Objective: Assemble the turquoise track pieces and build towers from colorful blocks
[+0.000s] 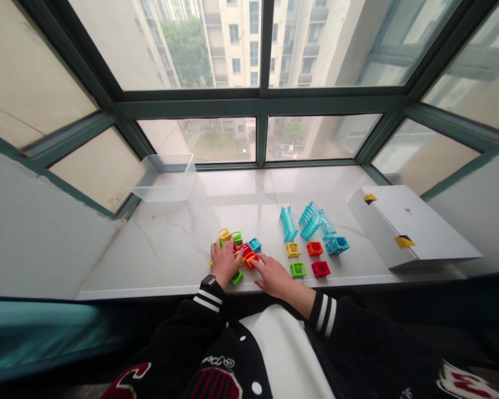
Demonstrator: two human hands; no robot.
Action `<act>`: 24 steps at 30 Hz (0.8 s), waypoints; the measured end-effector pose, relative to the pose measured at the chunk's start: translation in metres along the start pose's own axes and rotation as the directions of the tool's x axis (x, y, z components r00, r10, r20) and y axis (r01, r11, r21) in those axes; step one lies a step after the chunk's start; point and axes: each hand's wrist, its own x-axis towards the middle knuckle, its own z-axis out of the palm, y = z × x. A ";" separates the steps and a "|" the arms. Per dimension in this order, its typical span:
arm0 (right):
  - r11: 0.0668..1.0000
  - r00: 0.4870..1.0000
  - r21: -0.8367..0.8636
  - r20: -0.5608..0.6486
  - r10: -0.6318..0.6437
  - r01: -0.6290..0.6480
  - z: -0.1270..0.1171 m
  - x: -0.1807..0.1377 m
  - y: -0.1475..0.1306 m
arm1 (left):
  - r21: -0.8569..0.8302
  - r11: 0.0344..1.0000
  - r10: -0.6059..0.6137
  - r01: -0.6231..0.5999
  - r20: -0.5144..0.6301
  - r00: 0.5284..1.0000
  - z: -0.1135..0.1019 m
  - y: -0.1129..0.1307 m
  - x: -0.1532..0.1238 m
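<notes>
A cluster of small hollow plastic cubes [239, 244] in yellow, green, red, blue and orange lies on the white marble window sill [183, 244]. My left hand [225, 262] rests on the cluster's near left side, fingers curled over the pieces, with a green cube [237, 277] beside its thumb. My right hand [274, 275] reaches in from the right, and its fingertips pinch an orange cube [250, 257] at the cluster's near edge. To the right lie separate yellow [293, 249], orange [315, 249], green [298, 269] and red [320, 268] cubes.
Translucent teal track pieces [310, 220] and a teal cube [337, 244] lie behind the loose cubes. A white box [407, 227] with yellow tabs sits at the right. An empty clear plastic tub [166, 177] stands at the back left by the window.
</notes>
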 end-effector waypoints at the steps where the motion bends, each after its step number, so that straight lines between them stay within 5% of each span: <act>1: 1.000 1.000 -0.006 -0.003 0.008 -0.008 0.001 0.000 0.002 | -0.009 1.000 0.003 -0.004 -0.002 1.000 0.000 0.000 -0.001; 10: 0.999 0.999 -0.022 0.003 0.042 -0.042 0.004 0.001 0.005 | -0.036 0.999 0.041 -0.041 -0.013 0.999 -0.003 0.004 -0.002; 15: 0.998 0.991 0.033 -0.124 -0.053 0.057 -0.008 0.000 -0.006 | 0.029 0.999 0.037 -0.037 -0.025 0.999 -0.001 0.008 -0.002; 20: 0.960 0.961 0.092 0.060 -0.269 0.263 -0.003 0.002 -0.014 | 0.074 0.997 0.006 -0.005 -0.023 1.000 0.002 0.014 -0.002; 24: 0.957 0.946 0.034 0.143 -0.290 0.288 0.007 0.004 -0.017 | 0.074 0.997 -0.001 0.002 -0.022 1.000 0.003 0.017 -0.003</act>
